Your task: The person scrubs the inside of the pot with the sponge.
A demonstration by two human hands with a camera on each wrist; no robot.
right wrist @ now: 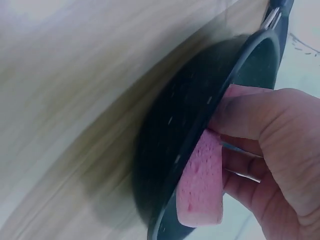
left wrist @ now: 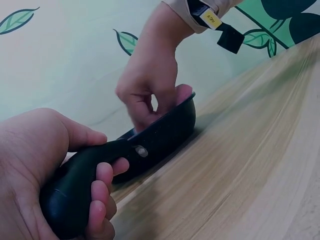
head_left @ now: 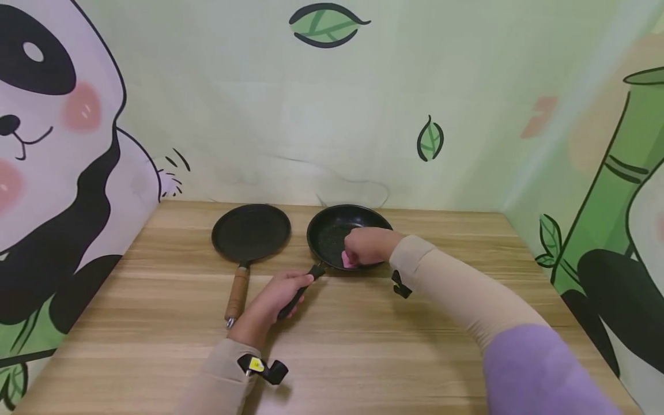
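Observation:
A deep black frying pan (head_left: 332, 230) stands on the wooden table, its handle pointing toward me and to the left. My left hand (head_left: 284, 291) grips that black handle (left wrist: 75, 185), thumb along the top and fingers curled beneath. Over the near right part of the pan, my right hand (head_left: 369, 243) pinches a pink sponge (right wrist: 201, 185) between thumb and fingers. In the right wrist view the sponge sits at the inner side of the pan's rim. The pan wall hides part of the sponge.
Left of the frying pan lies a flat black griddle pan (head_left: 251, 230) with a wooden handle (head_left: 237, 293). A wall cloth (head_left: 249, 115) printed with pandas and leaves rises behind the wooden table (head_left: 353, 357).

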